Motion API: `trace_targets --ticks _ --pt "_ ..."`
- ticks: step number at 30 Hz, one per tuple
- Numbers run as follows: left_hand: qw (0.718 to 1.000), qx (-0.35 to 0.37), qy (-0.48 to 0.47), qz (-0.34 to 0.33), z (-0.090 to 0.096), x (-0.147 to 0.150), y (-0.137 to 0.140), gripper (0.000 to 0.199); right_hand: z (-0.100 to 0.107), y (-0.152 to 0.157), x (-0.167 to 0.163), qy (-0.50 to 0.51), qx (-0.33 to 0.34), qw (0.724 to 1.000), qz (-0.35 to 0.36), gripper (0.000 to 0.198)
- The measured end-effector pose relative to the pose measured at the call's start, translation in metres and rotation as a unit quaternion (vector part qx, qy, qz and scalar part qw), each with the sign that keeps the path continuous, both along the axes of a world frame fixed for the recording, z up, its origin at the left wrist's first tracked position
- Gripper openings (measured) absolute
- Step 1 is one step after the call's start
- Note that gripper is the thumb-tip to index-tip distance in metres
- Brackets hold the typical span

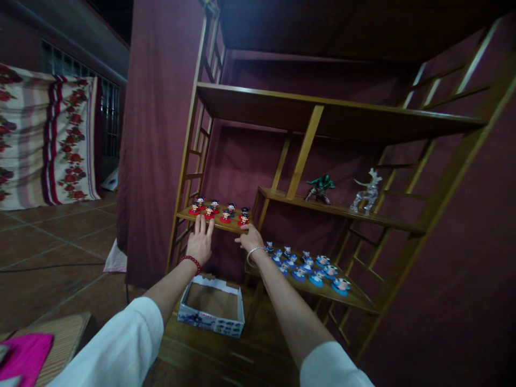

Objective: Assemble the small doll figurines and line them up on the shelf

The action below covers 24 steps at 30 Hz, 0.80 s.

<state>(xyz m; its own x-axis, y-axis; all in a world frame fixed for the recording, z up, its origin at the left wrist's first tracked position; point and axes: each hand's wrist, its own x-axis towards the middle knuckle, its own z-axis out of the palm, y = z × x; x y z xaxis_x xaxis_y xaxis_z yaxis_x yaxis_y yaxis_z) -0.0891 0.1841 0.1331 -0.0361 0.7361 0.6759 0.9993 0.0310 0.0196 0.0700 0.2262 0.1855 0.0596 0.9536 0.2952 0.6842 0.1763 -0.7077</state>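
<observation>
Several small red-based figurines stand in two rows on the left wooden shelf. My left hand, with a red bead bracelet at the wrist, reaches to the shelf's front edge. Its fingers are stretched out and apart, the tips near the front-row figurines and holding nothing. My right hand, wearing a silver bangle, is at the right end of that shelf. Its thumb and index finger are apart, with the index finger close to the front right figurine. Whether it touches the base, I cannot tell.
Several blue-based figurines stand on the lower right shelf. Above them are a dark green figure and a clear deer statuette. An open cardboard box sits below my hands. A purple curtain hangs at the left.
</observation>
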Motion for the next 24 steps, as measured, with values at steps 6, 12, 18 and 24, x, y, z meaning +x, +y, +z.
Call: trace_targets --ticks 6,12,18,24 --pt "1.0 0.006 0.001 -0.001 -0.0026 -0.001 0.0026 0.093 -0.0028 0.0001 0.0017 -0.014 0.028 1.0 0.003 0.04" --pt "1.0 0.001 -0.005 -0.003 -0.0025 -0.0013 0.0026 0.091 -0.003 -0.0018 0.002 -0.029 0.044 0.999 0.001 0.038" --pt "1.0 0.0 -0.002 -0.005 -0.0012 -0.001 0.0025 0.092 -0.0044 -0.0014 0.0013 -0.086 0.074 0.993 -0.01 0.034" --pt "1.0 -0.003 -0.001 -0.002 -0.0008 0.0 0.001 0.091 -0.0072 -0.0006 0.0022 -0.078 0.088 0.993 0.003 0.035"
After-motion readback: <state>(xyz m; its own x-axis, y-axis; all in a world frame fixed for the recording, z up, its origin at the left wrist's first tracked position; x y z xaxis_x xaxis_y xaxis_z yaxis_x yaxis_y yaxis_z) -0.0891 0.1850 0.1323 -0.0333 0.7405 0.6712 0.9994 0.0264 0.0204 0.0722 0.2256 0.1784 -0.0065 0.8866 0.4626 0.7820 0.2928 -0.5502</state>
